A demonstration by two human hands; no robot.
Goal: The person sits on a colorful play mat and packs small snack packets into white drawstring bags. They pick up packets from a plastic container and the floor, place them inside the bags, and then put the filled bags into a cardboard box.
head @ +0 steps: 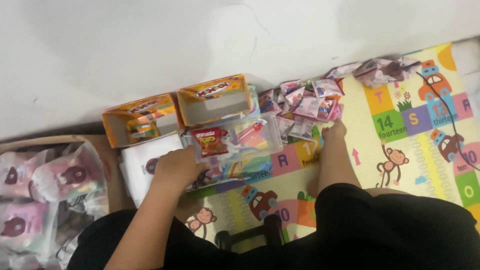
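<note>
1. clear plastic box (240,142) lies on the colourful play mat (400,125), just in front of two orange cardboard boxes (175,112) standing against the white wall (150,40).
2. left hand (175,167) grips the box's left end, fingers curled around its edge.
3. red snack packet (210,141) sits inside the clear box, near that hand.
4. right hand (334,132) rests on the mat beside a heap of pink sachets (305,105) — whether its fingers are spread or together, i cannot tell.
5. pink-and-white bags (45,190) fill a carton at far left.
</note>
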